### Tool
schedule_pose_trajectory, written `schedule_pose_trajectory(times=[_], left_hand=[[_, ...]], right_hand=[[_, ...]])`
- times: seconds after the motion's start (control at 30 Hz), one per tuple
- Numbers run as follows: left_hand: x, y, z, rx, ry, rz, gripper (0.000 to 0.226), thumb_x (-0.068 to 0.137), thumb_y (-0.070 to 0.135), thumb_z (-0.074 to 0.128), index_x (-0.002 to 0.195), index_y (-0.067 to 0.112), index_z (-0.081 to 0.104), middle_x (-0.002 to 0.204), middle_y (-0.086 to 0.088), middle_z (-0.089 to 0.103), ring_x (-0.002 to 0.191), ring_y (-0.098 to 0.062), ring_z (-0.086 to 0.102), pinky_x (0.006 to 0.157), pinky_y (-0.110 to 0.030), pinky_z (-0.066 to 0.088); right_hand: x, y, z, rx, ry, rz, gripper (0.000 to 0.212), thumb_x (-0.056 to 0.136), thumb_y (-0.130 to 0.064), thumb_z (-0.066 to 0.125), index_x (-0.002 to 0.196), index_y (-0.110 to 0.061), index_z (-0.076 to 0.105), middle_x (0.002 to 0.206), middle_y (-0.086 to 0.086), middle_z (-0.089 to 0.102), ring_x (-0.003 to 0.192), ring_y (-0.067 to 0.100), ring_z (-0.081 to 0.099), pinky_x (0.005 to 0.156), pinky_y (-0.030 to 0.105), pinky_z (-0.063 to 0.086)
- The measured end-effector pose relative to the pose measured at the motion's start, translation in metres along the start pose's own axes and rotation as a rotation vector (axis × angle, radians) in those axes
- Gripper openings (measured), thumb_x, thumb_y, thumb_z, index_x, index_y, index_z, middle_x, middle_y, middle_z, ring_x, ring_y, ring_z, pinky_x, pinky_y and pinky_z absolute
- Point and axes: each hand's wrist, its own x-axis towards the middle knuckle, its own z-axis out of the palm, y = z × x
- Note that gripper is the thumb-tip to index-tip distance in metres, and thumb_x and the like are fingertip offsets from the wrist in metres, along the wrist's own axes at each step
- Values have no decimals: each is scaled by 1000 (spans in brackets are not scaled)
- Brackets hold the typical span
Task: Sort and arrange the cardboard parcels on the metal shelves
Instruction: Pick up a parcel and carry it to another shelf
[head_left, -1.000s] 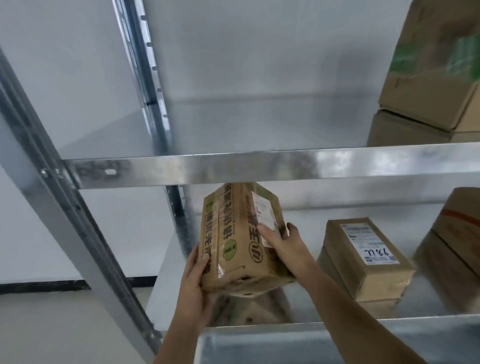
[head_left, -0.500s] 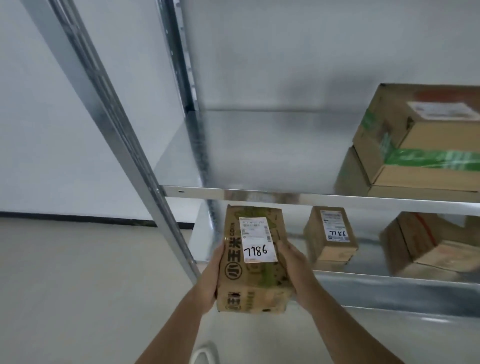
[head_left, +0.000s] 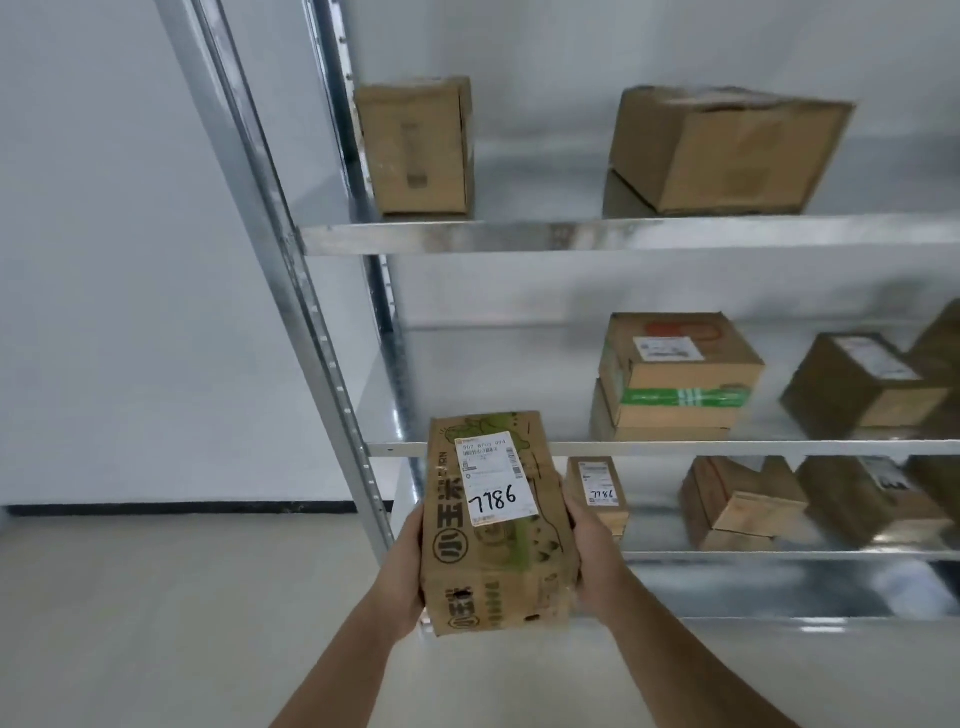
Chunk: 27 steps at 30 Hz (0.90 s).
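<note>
Since half a second ago, both hands have drawn the printed brown cardboard parcel with the white "7186" label (head_left: 493, 525) back out in front of the galvanised metal shelf rack (head_left: 623, 236), clear of every tier. Left hand (head_left: 402, 571) and right hand (head_left: 592, 556) clasp its long sides, fingers hidden behind it. Two plain cardboard boxes (head_left: 415, 148) sit well apart on the top tier.

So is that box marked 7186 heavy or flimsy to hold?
Probably light: the parcel marked 7186 sits between the left hand and right hand without sagging. Likely fairly stiff, since its edges stay straight. Its taped surface may be a bit slippery.
</note>
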Motion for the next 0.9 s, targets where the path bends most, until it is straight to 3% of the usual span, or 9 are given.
schedule_pose_trajectory(times=[0.1,0.2,0.33,0.43,0.53,0.63,0.8,0.9], left_hand=[[-36,40,12,15,-18,69,56,109,47,26,131,11,63,120,-17,73,110,-37,71,104,-57,50],[-66,69,27,36,11,108,51,109,46,31,129,12,62,116,-16,75,106,-35,73,98,-55,55],[-87,100,41,23,18,155,43,109,44,35,112,16,66,104,-11,78,92,-29,76,82,-45,58],[-95,115,46,-9,23,165,37,108,43,39,107,19,66,100,-8,78,88,-27,76,82,-44,58],[-100,121,52,-34,22,177,34,107,44,42,113,19,65,104,-9,77,90,-28,75,85,-46,59],[-104,123,58,-35,22,176,31,106,42,44,104,21,67,94,-5,78,84,-26,75,85,-44,59],[-92,126,78,21,-18,194,27,106,38,46,105,19,65,92,-6,77,84,-27,74,84,-46,58],[-81,122,108,50,-47,175,28,107,40,45,106,20,65,95,-6,77,88,-28,74,85,-47,58]], right_hand=[[-35,-36,19,-25,30,-27,43,100,-48,51,127,-19,69,118,14,74,108,35,71,93,49,56],[-62,-62,27,-20,14,-21,35,99,-48,56,116,-24,75,109,11,77,99,32,74,89,46,57],[-84,-96,39,-46,-24,-80,27,100,-41,56,95,-28,79,101,10,78,89,29,74,82,41,56],[-90,-111,43,-72,-50,-137,24,101,-38,56,99,-27,78,96,7,79,88,28,73,87,43,56],[-92,-119,41,-95,-39,-152,24,100,-37,57,100,-24,77,104,11,78,96,31,70,91,47,53],[-94,-123,39,-94,-30,-150,27,99,-38,58,111,-20,75,119,17,72,100,33,68,90,46,51],[-97,-130,18,-73,33,-159,30,103,-39,51,93,-23,74,94,6,76,87,27,70,78,38,54],[-101,-140,-12,-39,94,-161,29,104,-38,50,94,-23,73,90,4,77,81,24,71,71,36,55]])
